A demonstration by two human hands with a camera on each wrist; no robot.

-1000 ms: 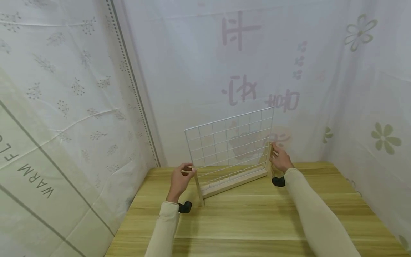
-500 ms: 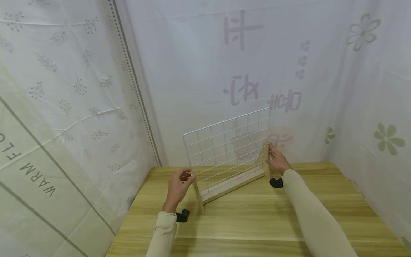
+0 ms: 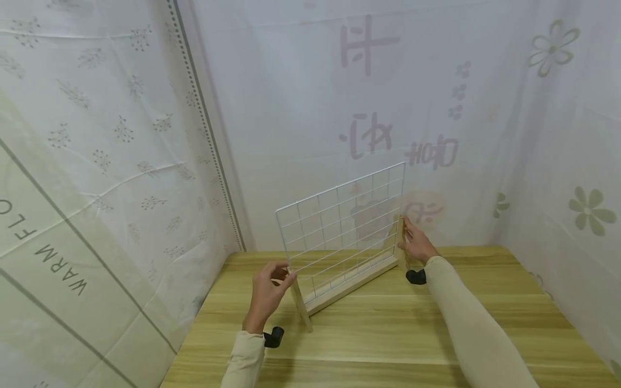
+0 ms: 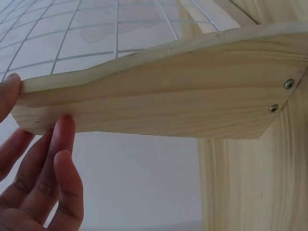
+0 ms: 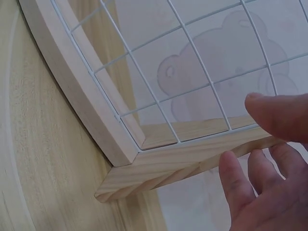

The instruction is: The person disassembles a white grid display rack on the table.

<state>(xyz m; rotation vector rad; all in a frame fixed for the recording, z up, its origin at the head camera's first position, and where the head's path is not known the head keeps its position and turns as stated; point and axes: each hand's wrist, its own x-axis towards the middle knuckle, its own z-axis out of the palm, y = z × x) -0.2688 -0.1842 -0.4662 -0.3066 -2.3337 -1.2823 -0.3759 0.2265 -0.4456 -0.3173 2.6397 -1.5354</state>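
A stand made of a white wire grid (image 3: 339, 187) between two wooden side panels, joined by a low wooden crossbar (image 3: 349, 285), stands at an angle on the table. In the head view my left hand (image 3: 267, 295) holds the upper end of the left side panel (image 3: 302, 303). The left wrist view shows thumb and fingertips on opposite edges of that panel (image 4: 144, 96), near its tip. My right hand (image 3: 417, 242) grips the top of the right side panel (image 3: 400, 237). In the right wrist view, its thumb is by the grid and its fingers touch the panel's (image 5: 192, 159) outer side.
The wood-grain table (image 3: 388, 328) carries the stand. Patterned cloth curtains hang close behind it (image 3: 291, 108) and along the left (image 3: 121, 188) and right (image 3: 582, 161) sides. Two screws (image 4: 288, 84) show at the low end of the left panel. Both wrists bear black camera mounts (image 3: 274, 337).
The stand has turned: its left end has come nearer to me with my left hand, and its right end has shifted slightly left with my right hand. Both hands keep their hold.
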